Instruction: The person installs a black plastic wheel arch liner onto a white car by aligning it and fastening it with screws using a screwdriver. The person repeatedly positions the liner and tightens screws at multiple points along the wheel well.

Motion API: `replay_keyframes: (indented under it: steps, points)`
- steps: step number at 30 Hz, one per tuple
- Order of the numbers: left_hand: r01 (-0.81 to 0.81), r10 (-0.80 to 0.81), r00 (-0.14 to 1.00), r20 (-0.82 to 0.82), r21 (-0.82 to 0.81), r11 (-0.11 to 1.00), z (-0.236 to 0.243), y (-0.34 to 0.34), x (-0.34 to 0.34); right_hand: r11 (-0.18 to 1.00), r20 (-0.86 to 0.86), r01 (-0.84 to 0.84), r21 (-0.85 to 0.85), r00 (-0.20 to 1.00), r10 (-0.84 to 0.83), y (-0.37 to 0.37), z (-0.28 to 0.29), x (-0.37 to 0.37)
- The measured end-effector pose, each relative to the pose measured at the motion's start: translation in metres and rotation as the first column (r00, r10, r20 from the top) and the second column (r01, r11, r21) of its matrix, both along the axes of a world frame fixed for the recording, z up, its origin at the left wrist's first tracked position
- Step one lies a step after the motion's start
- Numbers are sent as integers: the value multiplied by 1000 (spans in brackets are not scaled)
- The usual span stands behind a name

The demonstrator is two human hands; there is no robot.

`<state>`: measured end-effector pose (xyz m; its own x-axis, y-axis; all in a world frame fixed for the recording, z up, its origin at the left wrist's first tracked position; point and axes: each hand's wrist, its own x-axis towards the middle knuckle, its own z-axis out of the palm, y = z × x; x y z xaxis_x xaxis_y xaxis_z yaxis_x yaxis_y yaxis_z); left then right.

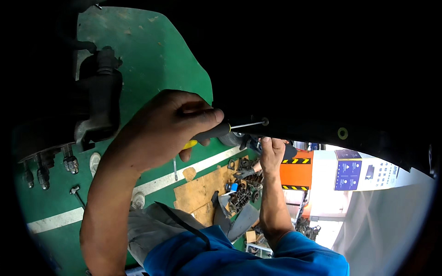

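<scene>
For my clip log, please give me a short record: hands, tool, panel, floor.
Left hand: grips a screwdriver
Screwdriver: black-and-yellow handle, tip at a small round fitting
Right hand: raised at the panel's lower edge; grip unclear
Panel: dark
Floor: green, with a white stripe and cardboard

screwdriver [223, 130]: handle partly covered | left forearm [108, 211]: lower end cut off

Grn floor [152, 60] w/ wht stripe [60, 220]; cardboard [191, 193] on it, dk metal pts [241, 198] alongside.
</scene>
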<state>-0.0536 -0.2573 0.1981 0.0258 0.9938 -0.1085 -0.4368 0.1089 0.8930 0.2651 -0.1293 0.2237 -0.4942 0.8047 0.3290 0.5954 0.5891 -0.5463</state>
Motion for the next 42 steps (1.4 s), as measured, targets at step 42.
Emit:
replay_keyframes:
  steps: [42]
  points:
    - [-54, 288, 548, -785, 311, 949, 23, -22, 25, 982, -216, -109, -154, 974, 74, 24, 0, 9]
